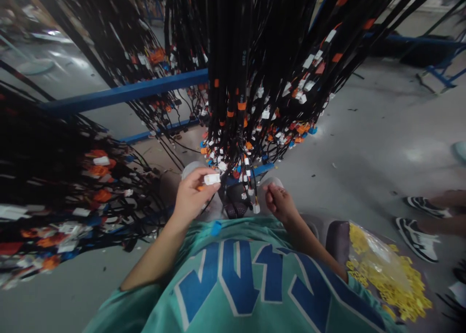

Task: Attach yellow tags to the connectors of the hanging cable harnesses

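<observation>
Between the thumb and fingers of my left hand [191,195] is a white plastic connector [212,179], held at the lower end of a hanging wire harness [242,90]. A bit of orange shows under those fingers. My right hand [279,202] is at the right of the harness, fingers curled in and closed. Whatever it may hold is too small to make out. Small white connectors [256,208] dangle on thin wires between the two hands. Other connectors in orange, blue and white cluster just above them.
More black harnesses hang left [102,168] and right [291,80]. A blue metal rail [138,91] crosses at the left. On a dark seat at the lower right lies a plastic bag [386,260] with many small yellow clips [407,294]. Another person's shoes [418,238] are at the right.
</observation>
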Tool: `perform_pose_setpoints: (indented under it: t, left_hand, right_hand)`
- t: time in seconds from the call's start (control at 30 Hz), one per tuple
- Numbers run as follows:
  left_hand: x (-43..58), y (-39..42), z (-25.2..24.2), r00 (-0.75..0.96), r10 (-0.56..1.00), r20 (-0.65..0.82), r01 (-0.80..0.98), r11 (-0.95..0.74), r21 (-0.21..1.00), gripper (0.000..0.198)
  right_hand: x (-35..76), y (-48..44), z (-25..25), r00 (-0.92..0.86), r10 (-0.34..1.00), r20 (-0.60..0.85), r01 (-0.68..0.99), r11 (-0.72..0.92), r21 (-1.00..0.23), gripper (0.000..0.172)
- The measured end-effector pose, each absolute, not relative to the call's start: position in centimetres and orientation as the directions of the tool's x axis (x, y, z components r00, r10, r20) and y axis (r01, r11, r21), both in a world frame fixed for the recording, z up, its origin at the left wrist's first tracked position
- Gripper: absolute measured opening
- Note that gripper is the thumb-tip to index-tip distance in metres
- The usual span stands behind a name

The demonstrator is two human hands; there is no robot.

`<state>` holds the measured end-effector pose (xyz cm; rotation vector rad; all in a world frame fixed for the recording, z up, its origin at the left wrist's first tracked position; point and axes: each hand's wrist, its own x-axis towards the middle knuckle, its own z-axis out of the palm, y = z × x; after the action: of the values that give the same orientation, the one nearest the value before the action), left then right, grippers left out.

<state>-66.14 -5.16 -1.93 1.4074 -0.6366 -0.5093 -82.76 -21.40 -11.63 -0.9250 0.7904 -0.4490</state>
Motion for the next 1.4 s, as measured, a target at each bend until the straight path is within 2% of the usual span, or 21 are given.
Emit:
perform_pose_setpoints:
  t: [0.1, 0.27, 0.43, 0.5, 0.57, 0.7, 0.83, 0.97, 1.07, 1.23, 1.4]
  left_hand:
    - [-67.0, -6.4, -1.4, 0.591, -0.786, 0.181, -0.124, 0.134, 0.983, 0.02]
    - [-68.2, -7.8, -1.3, 0.368, -0.917, 0.153, -0.077, 0.134, 0.988, 0.016]
    - [-68.6, -8.1, -2.0, 0.337, -0.932, 0.133, -0.155, 0.084, 0.984, 0.02]
    - [-68.7, -8.3, -2.0, 0.361, -0.927, 0.097, -0.073, 0.075, 0.994, 0.024]
    - [-68.9, -8.7, -1.8, 0.393, -0.918, 0.053, 0.104, 0.102, 0.989, 0.029]
    - [-69.2, -9.5, -0.8, 0.471, -0.881, -0.045, 0.403, 0.17, 0.899, 0.042]
    - [-69.4, -9.5, 0.1, 0.464, -0.882, -0.087, 0.503, 0.181, 0.845, 0.046]
    - [-69.5, -8.9, 0.3, 0.382, -0.923, -0.053, 0.564, 0.187, 0.804, 0.055]
    - [-69.5, -8.7, 0.0, 0.337, -0.941, -0.007, 0.516, 0.178, 0.838, 0.058]
    - [-69.2, -9.0, -0.7, 0.368, -0.924, 0.104, 0.349, 0.241, 0.906, 0.035]
    - [-68.6, -9.5, -1.6, 0.391, -0.909, 0.141, 0.219, 0.241, 0.946, 0.027]
  right_hand:
    - [-82.3, -21.0, -9.9, 0.659, -0.684, -0.312, 0.087, 0.482, -0.872, 0.046]
    - [-82.4, -20.5, -7.0, 0.709, -0.66, -0.251, 0.169, 0.503, -0.848, 0.04]
    - [-83.2, -20.3, -4.0, 0.797, -0.563, -0.217, 0.164, 0.549, -0.82, 0.036]
    - [-83.4, -20.1, -3.4, 0.82, -0.541, -0.189, 0.154, 0.526, -0.836, 0.034]
    - [-83.5, -20.0, -3.1, 0.822, -0.541, -0.175, 0.152, 0.505, -0.849, 0.031]
    - [-83.3, -19.6, -3.3, 0.809, -0.559, -0.183, 0.157, 0.505, -0.849, 0.029]
    - [-83.1, -19.2, -3.3, 0.805, -0.565, -0.182, 0.15, 0.49, -0.859, 0.029]
    - [-83.0, -18.9, -2.9, 0.812, -0.553, -0.187, 0.142, 0.497, -0.856, 0.029]
    - [-82.9, -18.8, -2.7, 0.81, -0.559, -0.179, 0.164, 0.509, -0.845, 0.031]
    - [-82.9, -18.9, -2.3, 0.812, -0.571, -0.124, 0.202, 0.473, -0.857, 0.03]
    - [-83.0, -19.1, -2.0, 0.822, -0.551, -0.142, 0.205, 0.519, -0.83, 0.03]
